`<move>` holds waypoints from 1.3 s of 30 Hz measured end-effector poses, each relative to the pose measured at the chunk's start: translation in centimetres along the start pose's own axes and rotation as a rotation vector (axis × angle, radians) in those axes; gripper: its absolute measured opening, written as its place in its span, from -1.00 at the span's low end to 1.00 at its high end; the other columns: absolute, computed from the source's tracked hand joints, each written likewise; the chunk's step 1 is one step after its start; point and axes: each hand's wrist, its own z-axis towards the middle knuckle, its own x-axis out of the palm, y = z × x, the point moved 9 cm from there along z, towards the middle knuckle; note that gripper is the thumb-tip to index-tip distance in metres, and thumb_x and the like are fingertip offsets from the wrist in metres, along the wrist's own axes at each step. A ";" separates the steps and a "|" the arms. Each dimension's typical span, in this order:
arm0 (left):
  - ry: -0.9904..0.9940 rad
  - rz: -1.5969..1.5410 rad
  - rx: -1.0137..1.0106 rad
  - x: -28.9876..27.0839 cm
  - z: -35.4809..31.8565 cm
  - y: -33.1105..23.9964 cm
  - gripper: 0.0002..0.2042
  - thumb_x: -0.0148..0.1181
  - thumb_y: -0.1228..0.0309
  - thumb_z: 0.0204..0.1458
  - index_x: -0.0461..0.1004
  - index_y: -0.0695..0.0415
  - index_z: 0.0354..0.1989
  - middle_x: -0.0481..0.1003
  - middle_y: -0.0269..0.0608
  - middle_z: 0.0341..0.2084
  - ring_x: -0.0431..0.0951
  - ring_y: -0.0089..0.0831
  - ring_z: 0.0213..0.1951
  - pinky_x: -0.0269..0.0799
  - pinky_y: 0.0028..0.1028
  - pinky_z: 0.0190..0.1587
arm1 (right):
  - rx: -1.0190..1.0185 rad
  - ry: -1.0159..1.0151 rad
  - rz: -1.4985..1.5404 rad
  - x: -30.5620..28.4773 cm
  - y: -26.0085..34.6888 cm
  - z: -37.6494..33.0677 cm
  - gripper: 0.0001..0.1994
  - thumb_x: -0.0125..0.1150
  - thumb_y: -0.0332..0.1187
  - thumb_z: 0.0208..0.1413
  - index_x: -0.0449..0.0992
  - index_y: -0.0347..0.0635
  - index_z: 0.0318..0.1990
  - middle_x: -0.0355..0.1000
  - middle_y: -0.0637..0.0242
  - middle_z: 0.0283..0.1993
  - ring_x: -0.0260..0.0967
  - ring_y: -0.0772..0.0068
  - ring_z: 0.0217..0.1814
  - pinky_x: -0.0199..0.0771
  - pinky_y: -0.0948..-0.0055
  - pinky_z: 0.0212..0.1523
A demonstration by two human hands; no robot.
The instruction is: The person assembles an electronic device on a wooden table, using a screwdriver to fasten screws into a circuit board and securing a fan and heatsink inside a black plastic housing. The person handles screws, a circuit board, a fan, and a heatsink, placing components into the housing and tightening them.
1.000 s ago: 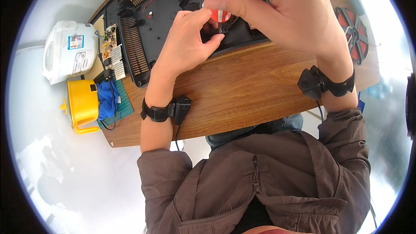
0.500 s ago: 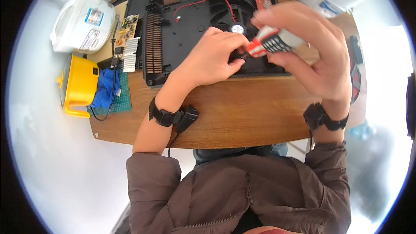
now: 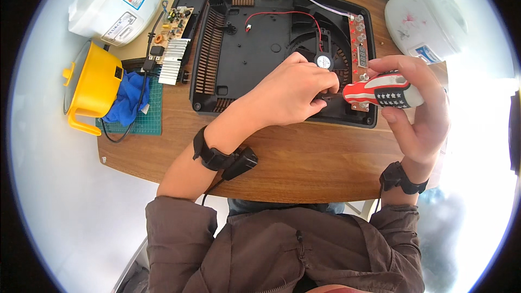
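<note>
My right hand (image 3: 420,106) is closed round the handle of a screwdriver (image 3: 380,90), patterned in red, white and black with stars. The screwdriver lies nearly level, its short dark shaft pointing left. At the shaft's tip, my left hand (image 3: 296,89) has thumb and fingers pinched together; whatever small thing they hold is hidden. Both hands hover over the near right part of an open black plastic housing (image 3: 244,70). Just beyond my left fingers is a small fan motor (image 3: 323,62) with a white round label and red-black wires. A reddish circuit board (image 3: 356,38) with a display runs along the housing's right side.
On the left stand a white rice cooker (image 3: 116,8), a yellow pot (image 3: 93,84) with a blue cloth (image 3: 126,97), and a green mat (image 3: 146,116). A circuit board with a heat sink (image 3: 173,57) lies beside the housing. Another white appliance (image 3: 426,24) is at back right.
The whole view has shifted. My right hand has swung lower and to the right, bringing the screwdriver from a tilt to nearly level. The display board is now less covered. My left hand stays pinched.
</note>
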 end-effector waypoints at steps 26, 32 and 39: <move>0.025 -0.003 0.024 0.1 0.2 -0.1 -0.78 0.36 0.49 0.03 0.49 0.19 -0.16 0.49 -0.13 -0.29 0.52 -0.08 -0.14 0.32 -0.23 0.17 | -0.118 0.065 -0.123 0.8 0.0 0.1 -0.46 0.19 -0.24 0.39 0.30 -0.41 0.38 0.45 -0.17 0.26 0.57 0.07 0.17 0.56 0.18 0.17; -0.019 0.018 0.036 0.3 -0.1 0.3 -0.71 0.40 0.50 0.01 0.47 0.20 -0.11 0.45 -0.12 -0.20 0.48 -0.08 -0.14 0.33 -0.24 0.14 | 0.030 -0.074 -0.057 0.9 -0.2 0.3 -0.44 0.11 -0.26 0.43 0.24 -0.42 0.44 0.43 -0.14 0.30 0.53 0.11 0.25 0.58 0.23 0.17; -0.022 0.069 0.034 0.0 -0.1 0.0 -0.62 0.49 0.43 -0.03 0.46 0.16 -0.06 0.39 -0.22 -0.10 0.44 -0.14 -0.10 0.30 -0.25 0.15 | 0.140 -0.094 -0.034 0.9 -1.3 0.0 -0.44 0.01 -0.32 0.45 0.17 -0.41 0.50 0.42 -0.16 0.32 0.53 0.19 0.25 0.63 0.25 0.21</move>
